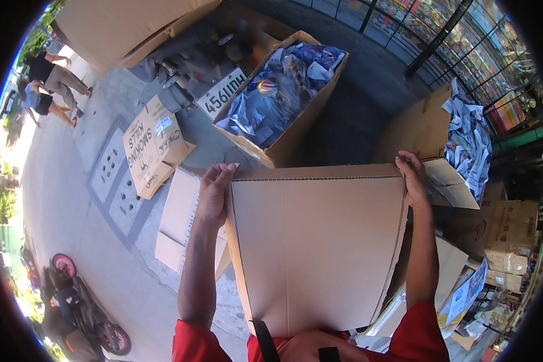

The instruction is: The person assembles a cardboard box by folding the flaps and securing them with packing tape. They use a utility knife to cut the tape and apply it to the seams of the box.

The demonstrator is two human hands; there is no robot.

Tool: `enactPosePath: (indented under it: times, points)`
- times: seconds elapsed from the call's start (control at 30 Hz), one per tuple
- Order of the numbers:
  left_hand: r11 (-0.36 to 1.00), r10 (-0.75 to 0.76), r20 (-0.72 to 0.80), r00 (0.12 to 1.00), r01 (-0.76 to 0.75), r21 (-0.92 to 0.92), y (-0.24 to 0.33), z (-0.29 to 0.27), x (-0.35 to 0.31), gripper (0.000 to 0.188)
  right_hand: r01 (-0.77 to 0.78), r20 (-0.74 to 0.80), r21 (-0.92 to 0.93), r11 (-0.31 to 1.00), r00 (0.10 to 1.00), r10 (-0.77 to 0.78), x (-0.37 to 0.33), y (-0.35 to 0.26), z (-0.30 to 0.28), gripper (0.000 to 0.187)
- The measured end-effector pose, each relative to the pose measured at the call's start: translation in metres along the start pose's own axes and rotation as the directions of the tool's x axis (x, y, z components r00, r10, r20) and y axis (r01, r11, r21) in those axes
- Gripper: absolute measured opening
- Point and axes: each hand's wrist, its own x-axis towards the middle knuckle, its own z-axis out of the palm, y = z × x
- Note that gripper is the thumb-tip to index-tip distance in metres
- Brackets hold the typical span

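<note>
A large brown cardboard box (320, 241) is held up against my body, its broad plain face toward me and its folded edge away from me. My left hand (216, 187) pinches the far left corner, with the thumb on the near side. The far right corner is gripped by my right hand (411, 178), fingers curled over the edge. Just beyond the held box stands an open carton (311, 117) full of crumpled newspaper (271, 96) and clear plastic wrapping. What lies behind the held box is hidden.
Flattened printed cardboard (154, 148) lies on the pavement at left, near a metal cover (111, 199). Another paper-filled carton (425, 120) stands at right before a barred shopfront. Stacked boxes (510, 235) are at far right. Two people walk at upper left; a motorcycle (78, 308) is at lower left.
</note>
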Motion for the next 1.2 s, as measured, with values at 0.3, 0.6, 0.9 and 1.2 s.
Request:
enactPosePath:
  times: [0.3, 0.6, 0.9, 1.2]
  points:
    - [0.996, -0.071, 0.072, 0.995, 0.066, 0.068, 0.043, 0.016, -0.017, 0.022, -0.1, 0.061, 0.194, 0.976, 0.994, 0.089, -0.021, -0.048, -0.02, 0.028]
    - [0.969, -0.09, 0.238, 0.967, 0.141, -0.205, 0.08, 0.011, -0.043, 0.025, -0.112, 0.272, 0.384, 0.917, 0.962, 0.004, -0.047, -0.087, -0.03, 0.023]
    - [0.948, 0.266, 0.217, 0.939, -0.296, 0.117, 0.08, 0.013, -0.065, 0.018, -0.065, 0.285, 0.347, 0.936, 0.958, -0.039, -0.046, -0.096, -0.042, 0.026]
    - [0.931, -0.029, 0.45, 0.893, 0.188, -0.313, 0.097, 0.005, -0.073, 0.018, -0.137, 0.399, 0.396, 0.908, 0.916, -0.035, -0.055, -0.104, -0.049, 0.023]
